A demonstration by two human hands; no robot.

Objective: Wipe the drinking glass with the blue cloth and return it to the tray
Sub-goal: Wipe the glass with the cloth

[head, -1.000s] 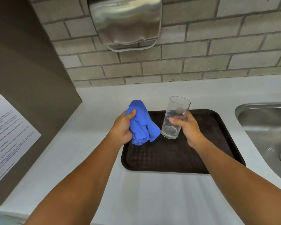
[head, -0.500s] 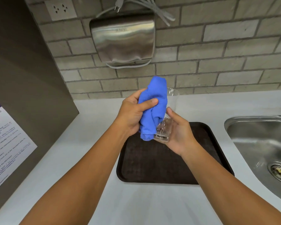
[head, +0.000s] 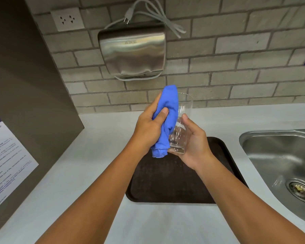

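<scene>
Blue cloth (head: 167, 118) against glass (head: 180, 125), above tray (head: 174, 182)

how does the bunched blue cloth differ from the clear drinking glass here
The bunched blue cloth is opaque, soft and crumpled; the clear drinking glass is see-through, rigid and cylindrical. The left hand grips the cloth; the right hand holds the glass. Both are held above the dark brown tray, pressed together.

One head-worn wide-angle view, looking forward and down, close over the counter (head: 88, 173) (brick wall (head: 236, 67) behind)
</scene>
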